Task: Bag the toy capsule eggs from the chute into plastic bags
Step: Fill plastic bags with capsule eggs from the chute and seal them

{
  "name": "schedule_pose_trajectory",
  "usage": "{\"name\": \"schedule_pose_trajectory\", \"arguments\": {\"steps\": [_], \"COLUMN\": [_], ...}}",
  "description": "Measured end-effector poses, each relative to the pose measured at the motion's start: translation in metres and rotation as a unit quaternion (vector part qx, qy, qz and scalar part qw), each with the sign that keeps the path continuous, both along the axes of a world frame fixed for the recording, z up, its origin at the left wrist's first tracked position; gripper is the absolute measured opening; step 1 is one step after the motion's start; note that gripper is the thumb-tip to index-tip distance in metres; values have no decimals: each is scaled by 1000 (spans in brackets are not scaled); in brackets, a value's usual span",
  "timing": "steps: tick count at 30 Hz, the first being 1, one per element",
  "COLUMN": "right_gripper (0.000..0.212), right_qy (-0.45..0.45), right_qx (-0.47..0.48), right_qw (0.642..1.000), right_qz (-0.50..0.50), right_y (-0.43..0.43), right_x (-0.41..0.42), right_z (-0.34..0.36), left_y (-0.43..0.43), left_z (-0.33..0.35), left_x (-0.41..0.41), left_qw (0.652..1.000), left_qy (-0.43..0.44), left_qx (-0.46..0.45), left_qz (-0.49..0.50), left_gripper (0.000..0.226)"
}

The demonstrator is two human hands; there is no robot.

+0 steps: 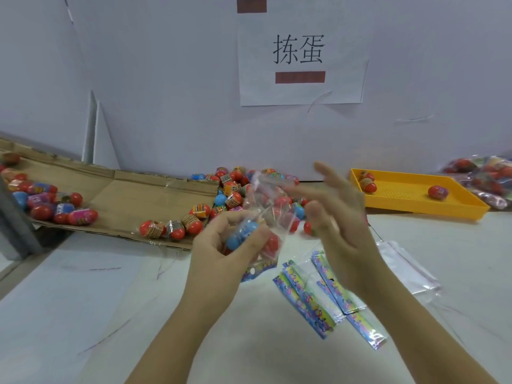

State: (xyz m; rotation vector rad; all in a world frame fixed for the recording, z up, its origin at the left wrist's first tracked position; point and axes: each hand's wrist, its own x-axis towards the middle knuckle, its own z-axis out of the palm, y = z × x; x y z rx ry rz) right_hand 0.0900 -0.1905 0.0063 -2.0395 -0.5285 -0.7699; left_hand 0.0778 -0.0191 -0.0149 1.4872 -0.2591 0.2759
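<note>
My left hand [219, 253] grips a clear plastic bag [263, 206] low down, around a blue capsule egg [241, 235] and a red one inside it. The bag's open top stands up above the hand. My right hand [340, 217] is blurred, with straight spread fingers just right of the bag; whether it touches the bag I cannot tell. Several red, blue and pink capsule eggs lie on the brown cardboard chute [133, 195] at the left and in a pile [235, 189] at its lower end behind the bag.
Flat empty bags with colourful headers [327, 297] lie on the white table under my right wrist, beside a stack of clear bags [407, 267]. A yellow tray [410, 200] holding two eggs sits at right. Filled bags [482, 178] are heaped at the far right.
</note>
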Motion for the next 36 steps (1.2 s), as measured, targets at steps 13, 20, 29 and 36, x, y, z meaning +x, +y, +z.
{"name": "schedule_pose_trajectory", "arguments": {"steps": [13, 20, 29, 36], "right_gripper": [11, 50, 16, 27], "right_qy": [178, 248, 162, -60], "right_qx": [-219, -361, -219, 169], "right_qw": [929, 869, 945, 984], "right_qz": [-238, -229, -178, 16], "right_y": [-41, -41, -41, -18], "right_x": [48, 41, 48, 17], "right_z": [-44, -32, -44, 4], "left_y": [7, 5, 3, 1], "left_z": [5, 2, -1, -8], "left_x": [6, 5, 7, 6], "left_qw": [986, 990, 993, 997], "left_qy": [114, 116, 107, 70], "left_qx": [-120, -78, -38, 32], "left_qz": [-4, 9, 12, 16], "left_gripper": [64, 61, 52, 43]}}
